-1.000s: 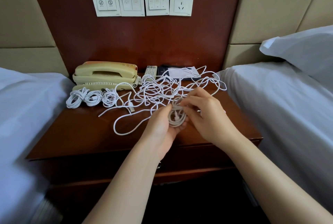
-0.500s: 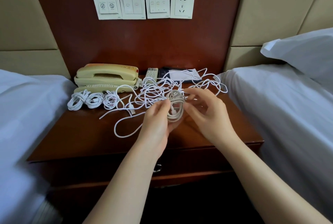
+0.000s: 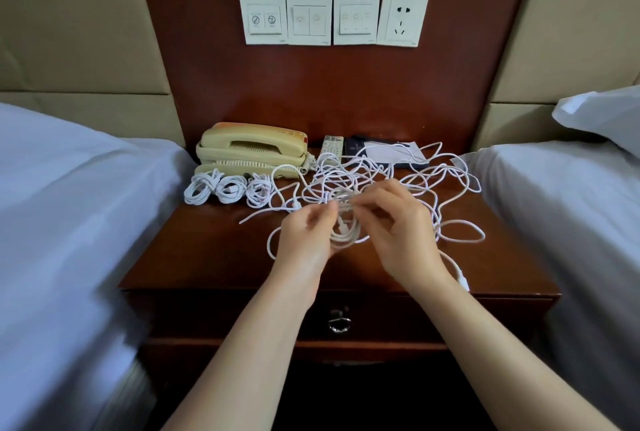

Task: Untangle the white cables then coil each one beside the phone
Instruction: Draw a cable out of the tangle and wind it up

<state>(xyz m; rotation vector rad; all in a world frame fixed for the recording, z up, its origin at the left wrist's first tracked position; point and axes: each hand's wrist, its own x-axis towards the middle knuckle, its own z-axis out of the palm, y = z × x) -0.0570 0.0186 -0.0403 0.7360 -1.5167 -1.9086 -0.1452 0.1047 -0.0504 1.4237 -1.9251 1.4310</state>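
Three finished coils (image 3: 227, 190) lie beside the phone (image 3: 252, 148); a fourth is in my hands.
Head view: my left hand (image 3: 304, 240) curls round the half-made coil (image 3: 344, 236), and my right hand (image 3: 398, 233) pinches its strand above the nightstand (image 3: 207, 257). If I pull hard, the loose tangle (image 3: 349, 176) behind may tighten into knots, or the coil may spring open.

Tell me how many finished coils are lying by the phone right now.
3, in a row on the nightstand in front of the phone: left coil, middle coil, right coil. A fourth, unfinished coil is held by the left hand and right hand.
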